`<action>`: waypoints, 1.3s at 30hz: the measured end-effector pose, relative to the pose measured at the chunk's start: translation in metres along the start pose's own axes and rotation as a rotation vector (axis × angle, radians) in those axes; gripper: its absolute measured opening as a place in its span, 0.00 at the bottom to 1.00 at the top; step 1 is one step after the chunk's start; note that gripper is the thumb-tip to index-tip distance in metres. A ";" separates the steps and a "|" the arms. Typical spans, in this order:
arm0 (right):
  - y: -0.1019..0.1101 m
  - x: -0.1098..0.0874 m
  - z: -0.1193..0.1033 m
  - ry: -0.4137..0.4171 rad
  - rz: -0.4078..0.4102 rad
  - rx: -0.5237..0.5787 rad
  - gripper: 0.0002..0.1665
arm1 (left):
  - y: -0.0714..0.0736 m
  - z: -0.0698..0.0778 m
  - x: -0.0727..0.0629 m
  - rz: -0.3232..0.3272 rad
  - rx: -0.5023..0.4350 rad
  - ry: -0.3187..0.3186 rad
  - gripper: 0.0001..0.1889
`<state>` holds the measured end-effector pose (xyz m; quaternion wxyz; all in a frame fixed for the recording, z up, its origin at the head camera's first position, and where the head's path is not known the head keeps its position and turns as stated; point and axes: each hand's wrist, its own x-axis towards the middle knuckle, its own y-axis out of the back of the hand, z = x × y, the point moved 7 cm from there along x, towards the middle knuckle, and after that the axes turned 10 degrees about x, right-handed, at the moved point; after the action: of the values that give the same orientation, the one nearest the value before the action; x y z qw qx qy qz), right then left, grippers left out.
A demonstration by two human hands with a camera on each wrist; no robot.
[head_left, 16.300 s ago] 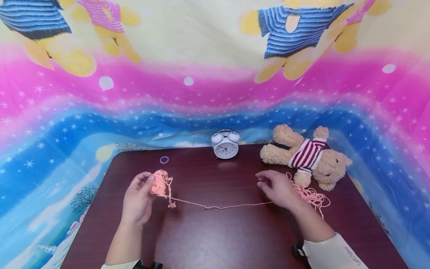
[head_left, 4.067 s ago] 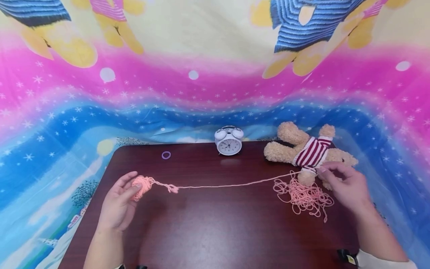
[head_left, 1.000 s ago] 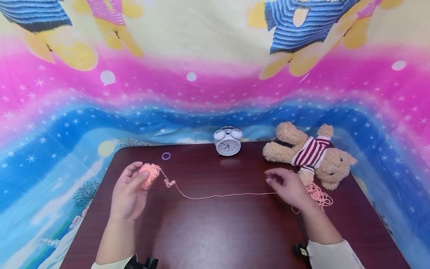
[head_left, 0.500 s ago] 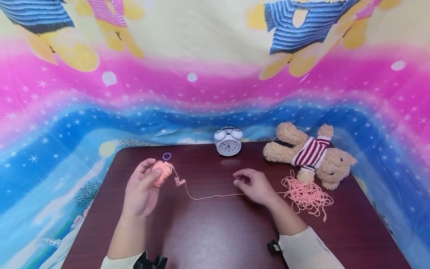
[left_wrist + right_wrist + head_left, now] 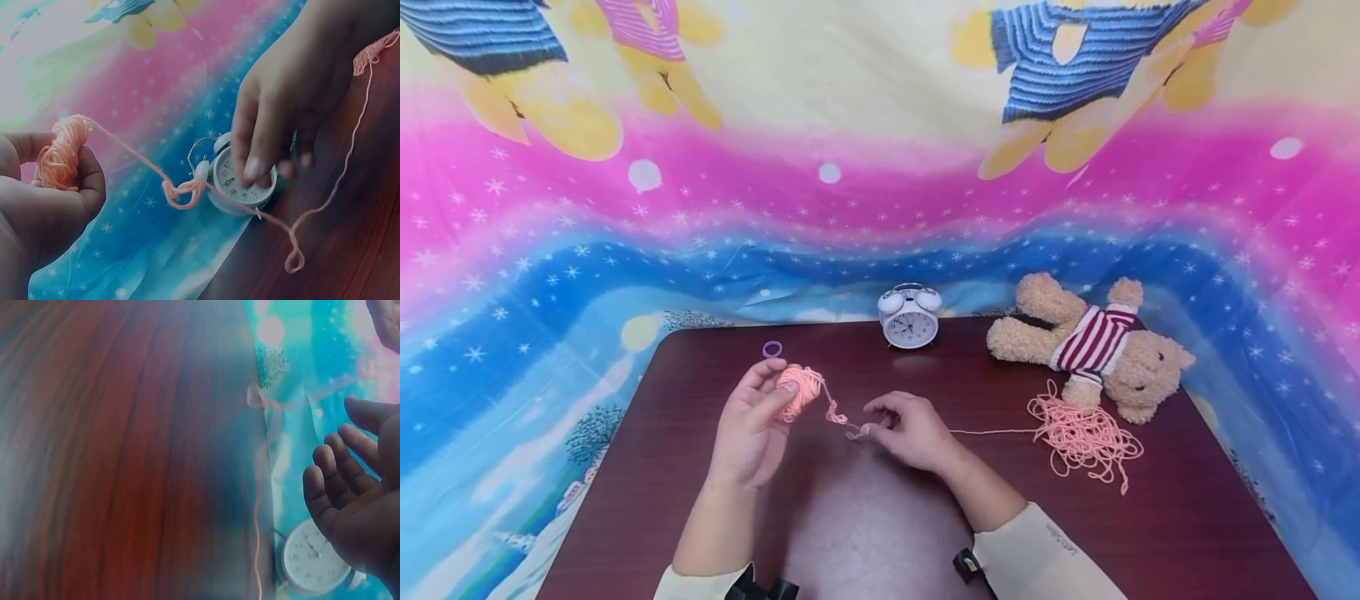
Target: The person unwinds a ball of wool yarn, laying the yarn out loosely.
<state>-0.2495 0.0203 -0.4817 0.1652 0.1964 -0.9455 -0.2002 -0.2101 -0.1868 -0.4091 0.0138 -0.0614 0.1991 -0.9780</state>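
Observation:
My left hand [image 5: 748, 433] holds a small wound ball of peach yarn [image 5: 801, 392] between thumb and fingers, raised over the table. From the ball a strand hangs with a tangled knot [image 5: 181, 194], then a small twisted loop [image 5: 295, 257]. My right hand [image 5: 913, 429] is close by on the right, over the strand. In the right wrist view its fingers [image 5: 337, 465] are loosely bent and the thumb stands apart from them, with nothing between. Past this hand the strand runs to a loose yarn pile [image 5: 1086, 433] at the right.
A white twin-bell alarm clock [image 5: 910, 325] stands at the back edge of the dark wooden table [image 5: 865, 517]. Back left lies a purple ring [image 5: 772, 349]. A teddy bear [image 5: 1093, 343] in a striped shirt lies by the yarn pile, one arm against it. A printed cloth [image 5: 820, 275] hangs behind.
Over the last second my right hand has come left from the yarn pile along the strand. The left hand has moved right with the ball, so the hands are nearer each other.

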 end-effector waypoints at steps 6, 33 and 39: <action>-0.015 0.004 -0.008 0.044 -0.014 0.012 0.12 | -0.008 -0.001 -0.001 -0.017 0.001 0.004 0.15; -0.017 -0.001 -0.006 0.053 0.008 0.046 0.02 | -0.004 0.003 -0.004 -0.008 -0.043 -0.014 0.17; -0.006 -0.005 -0.004 0.057 0.009 0.020 0.04 | 0.007 0.009 -0.004 0.013 -0.034 -0.021 0.16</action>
<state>-0.2418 0.0158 -0.4824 0.1910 0.1993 -0.9433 -0.1842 -0.2048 -0.1965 -0.4045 0.0214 -0.0708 0.2159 -0.9736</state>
